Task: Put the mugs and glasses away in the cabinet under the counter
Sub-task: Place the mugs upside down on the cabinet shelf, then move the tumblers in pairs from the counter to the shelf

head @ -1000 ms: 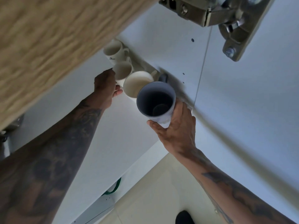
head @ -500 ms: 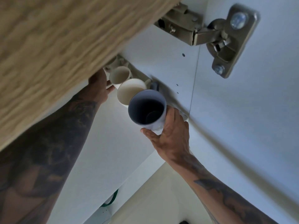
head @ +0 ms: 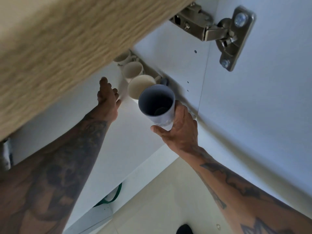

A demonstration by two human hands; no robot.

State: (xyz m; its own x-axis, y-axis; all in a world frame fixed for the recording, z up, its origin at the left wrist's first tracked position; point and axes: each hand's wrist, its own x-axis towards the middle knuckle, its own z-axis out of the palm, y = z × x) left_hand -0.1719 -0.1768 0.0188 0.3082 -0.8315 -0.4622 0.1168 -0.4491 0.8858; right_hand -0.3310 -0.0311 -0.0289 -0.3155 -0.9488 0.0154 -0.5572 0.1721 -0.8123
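A grey mug (head: 156,103) stands on the white cabinet shelf (head: 131,137), and my right hand (head: 179,130) grips its lower side. Behind it three cream mugs line up along the cabinet's side wall: a wide one (head: 141,87), a middle one (head: 132,70) and a far one (head: 122,59) partly hidden by the wooden counter edge. My left hand (head: 107,97) hovers over the shelf just left of the wide cream mug, fingers spread, holding nothing.
The wooden counter edge (head: 67,48) overhangs the upper left. The open cabinet door (head: 253,115) with its metal hinge (head: 214,31) is on the right. A green object (head: 114,196) shows below the shelf, above the beige floor (head: 160,200).
My left hand has let go of the middle cream mug and drawn back left, fingers spread. The right hand stays on the grey mug. The view has shifted.
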